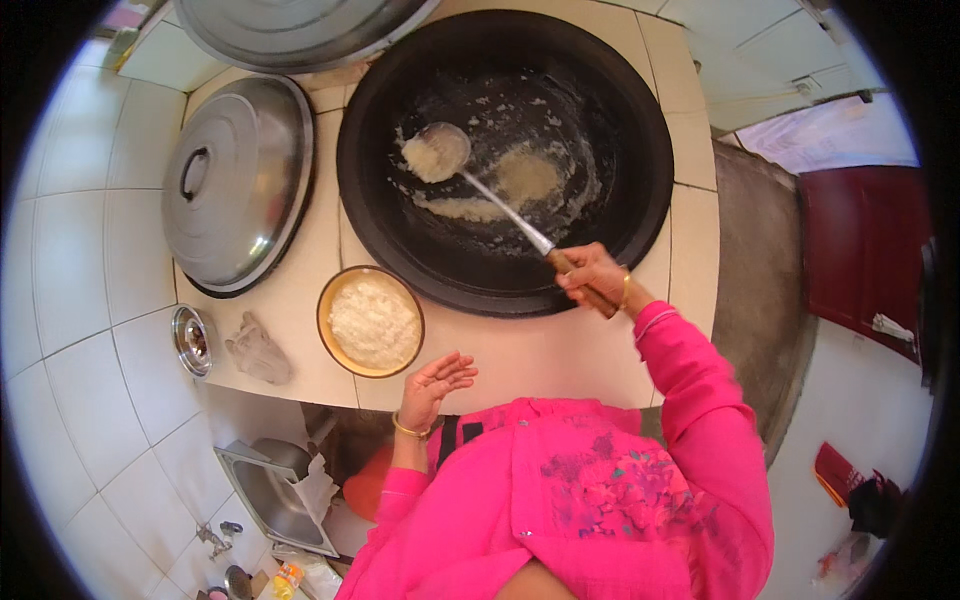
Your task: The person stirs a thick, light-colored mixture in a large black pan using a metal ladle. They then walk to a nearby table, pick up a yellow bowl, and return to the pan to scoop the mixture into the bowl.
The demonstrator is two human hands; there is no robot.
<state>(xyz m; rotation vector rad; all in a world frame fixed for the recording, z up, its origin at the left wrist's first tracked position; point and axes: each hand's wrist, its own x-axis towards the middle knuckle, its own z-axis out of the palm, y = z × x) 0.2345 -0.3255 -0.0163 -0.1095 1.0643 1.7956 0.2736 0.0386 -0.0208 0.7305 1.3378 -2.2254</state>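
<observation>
My right hand (589,276) grips the wooden handle of a metal ladle (510,212), which reaches across a large black wok (622,142). In the ladle's bowl and beside it lies a pale, wet mass (429,159); whether it is batter or mashed food I cannot tell. More of the same pale food (529,177) is smeared over the wok's bottom. My left hand (439,382) holds nothing, its fingers apart above the counter's front edge. Just beyond it stands a yellow bowl (324,322) with a dark rim, full of white, crumbly food (375,319).
A domed metal lid (240,180) leans left of the wok, and another lid (300,30) lies behind. A small metal dish (193,341) and a crumpled plastic bag (257,352) sit on the tiled counter (517,352). Lower left are a steel sink (262,487) and a tap (217,538).
</observation>
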